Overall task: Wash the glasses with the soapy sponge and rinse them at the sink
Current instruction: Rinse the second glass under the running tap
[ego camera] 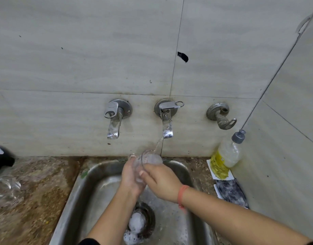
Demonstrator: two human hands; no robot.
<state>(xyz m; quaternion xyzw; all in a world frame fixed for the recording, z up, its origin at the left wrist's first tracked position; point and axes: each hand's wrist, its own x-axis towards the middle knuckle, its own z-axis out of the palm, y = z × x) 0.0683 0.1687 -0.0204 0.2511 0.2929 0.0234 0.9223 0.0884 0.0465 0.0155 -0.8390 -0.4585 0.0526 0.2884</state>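
Observation:
A clear drinking glass (148, 159) is held tilted over the steel sink (72, 197), its mouth turned up toward the middle tap (167, 129). A thin stream of water (158, 145) runs from that tap into the glass. My left hand (130, 177) cups the glass from the left and below. My right hand (161, 181) grips it from the right, the thumb lying across the glass wall. Soap foam (136, 225) sits over the drain at the sink's bottom. No sponge is visible.
Other clear glasses (5, 190) lie blurred on the wet stone counter at the left, beside a dark object (1, 160). A second tap (114, 124) is left of the running one. A yellow dish-soap bottle (226, 156) and a dark scrub pad (230, 191) sit at the right wall.

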